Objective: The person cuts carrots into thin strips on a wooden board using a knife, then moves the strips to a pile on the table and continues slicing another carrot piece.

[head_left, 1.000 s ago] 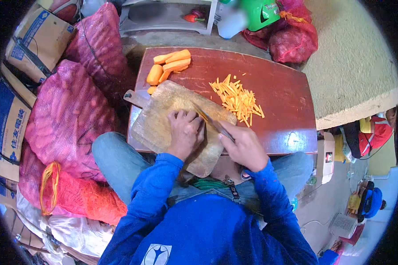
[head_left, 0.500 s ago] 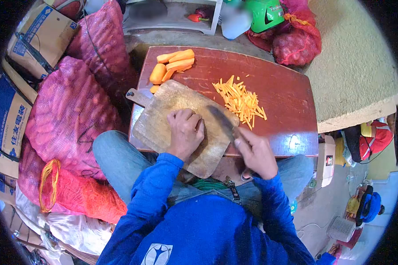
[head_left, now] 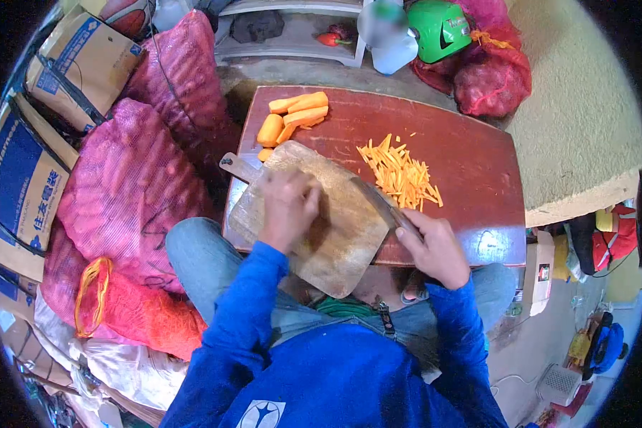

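Observation:
My left hand (head_left: 288,209) hovers over or rests on the wooden cutting board (head_left: 346,253); motion blurs its fingers, and I cannot make out anything in it. My right hand (head_left: 439,250) grips a kitchen knife (head_left: 379,202) by its handle. The blade lies along the board's upper right edge, pointing up and left. Just beyond the blade, a pile of cut carrot sticks (head_left: 401,175) is spread on the reddish-brown table (head_left: 471,171). Several peeled carrot pieces (head_left: 303,115) are heaped at the table's far left corner, past the board's handle.
Pink mesh sacks of carrots (head_left: 132,178) and cardboard boxes (head_left: 32,185) crowd the left side. Behind the table stand a pale shelf (head_left: 289,46), a green helmet (head_left: 439,32) and a red mesh bag (head_left: 492,82). A raised concrete ledge (head_left: 581,114) is on the right.
My left hand has moved left and slightly away from me over the board. The knife has shifted slightly right with my right hand. The whole view has shifted a little.

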Tool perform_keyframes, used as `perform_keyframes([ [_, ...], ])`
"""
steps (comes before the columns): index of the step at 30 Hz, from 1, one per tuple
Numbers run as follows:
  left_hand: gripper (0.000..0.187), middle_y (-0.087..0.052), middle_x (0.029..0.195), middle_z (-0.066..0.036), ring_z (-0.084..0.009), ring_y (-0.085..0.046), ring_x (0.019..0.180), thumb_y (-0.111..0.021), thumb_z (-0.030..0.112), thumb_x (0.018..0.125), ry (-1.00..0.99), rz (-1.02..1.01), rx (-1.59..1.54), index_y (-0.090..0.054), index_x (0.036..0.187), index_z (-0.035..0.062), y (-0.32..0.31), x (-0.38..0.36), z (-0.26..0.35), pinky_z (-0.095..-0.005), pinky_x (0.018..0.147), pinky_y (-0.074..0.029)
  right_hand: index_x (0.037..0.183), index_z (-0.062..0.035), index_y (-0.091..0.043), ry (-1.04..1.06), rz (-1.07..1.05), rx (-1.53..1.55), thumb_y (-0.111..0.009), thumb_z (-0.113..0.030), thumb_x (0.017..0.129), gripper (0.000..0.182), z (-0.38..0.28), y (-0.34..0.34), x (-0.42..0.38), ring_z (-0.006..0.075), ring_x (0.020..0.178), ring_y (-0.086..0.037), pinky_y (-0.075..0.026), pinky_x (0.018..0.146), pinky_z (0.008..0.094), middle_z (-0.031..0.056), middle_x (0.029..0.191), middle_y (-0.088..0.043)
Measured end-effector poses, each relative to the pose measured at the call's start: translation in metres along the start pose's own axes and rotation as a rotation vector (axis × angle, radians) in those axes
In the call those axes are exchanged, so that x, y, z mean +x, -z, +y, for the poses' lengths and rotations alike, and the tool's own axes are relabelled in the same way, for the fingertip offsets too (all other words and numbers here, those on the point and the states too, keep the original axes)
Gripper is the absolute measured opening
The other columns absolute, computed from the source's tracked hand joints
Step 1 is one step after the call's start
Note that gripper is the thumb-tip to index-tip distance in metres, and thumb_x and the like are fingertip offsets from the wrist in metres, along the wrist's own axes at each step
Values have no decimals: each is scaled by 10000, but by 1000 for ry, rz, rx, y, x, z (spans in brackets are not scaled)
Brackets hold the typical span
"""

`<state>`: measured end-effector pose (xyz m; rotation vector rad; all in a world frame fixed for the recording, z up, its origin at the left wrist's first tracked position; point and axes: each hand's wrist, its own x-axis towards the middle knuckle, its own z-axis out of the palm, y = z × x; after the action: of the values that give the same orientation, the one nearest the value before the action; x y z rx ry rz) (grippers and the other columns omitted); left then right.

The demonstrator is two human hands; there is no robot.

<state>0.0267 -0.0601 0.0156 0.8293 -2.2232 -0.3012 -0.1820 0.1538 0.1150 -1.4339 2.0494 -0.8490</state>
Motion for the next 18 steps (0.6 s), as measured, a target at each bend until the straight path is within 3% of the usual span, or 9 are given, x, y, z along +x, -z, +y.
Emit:
perform_keyframes([
  [1,178,-732,1038,-100,-292,-665,1059,-811,207,840,-4,64,36,-783,989,114,-4,10,-18,-509,944,-411,1295,-17,-707,-3,-3,10,-700,-189,980,359,4,0,1,491,843,-730,-574,720,508,310,893,-708],
  [3,227,-732,1062,-105,-300,-664,1061,-808,224,840,-27,16,198,-785,1039,118,7,42,-39,-514,937,-413,1294,27,-685,69,0,-5,-693,-148,981,359,14,-1,5,373,777,-760,-560,710,436,287,852,-674],
  [10,269,-740,1156,-139,-333,-660,1171,-793,184,831,-48,-222,423,-782,1085,94,-19,102,-65,-528,944,-417,1357,17,-671,80,-5,97,-685,-168,995,406,31,-6,4,369,833,-773,-576,762,421,291,924,-709],
  [12,301,-735,1130,-138,-338,-663,1167,-775,152,816,-19,-184,485,-771,1112,99,-32,103,-69,-530,935,-424,1339,-69,-701,86,-3,145,-684,-201,989,375,36,-7,3,509,859,-712,-575,721,512,316,924,-706],
  [16,316,-730,1119,-134,-338,-666,1151,-760,138,816,11,-137,427,-762,1129,104,-35,101,-72,-522,922,-431,1333,-87,-702,153,58,178,-681,-210,992,363,42,-12,-1,508,877,-711,-574,724,518,310,938,-706],
  [18,313,-725,1112,-123,-336,-666,1127,-740,104,835,-22,-220,448,-759,1148,104,-32,101,-70,-505,931,-436,1328,-89,-700,150,54,169,-682,-223,994,360,43,-15,-1,507,887,-711,-570,725,526,307,947,-706],
])
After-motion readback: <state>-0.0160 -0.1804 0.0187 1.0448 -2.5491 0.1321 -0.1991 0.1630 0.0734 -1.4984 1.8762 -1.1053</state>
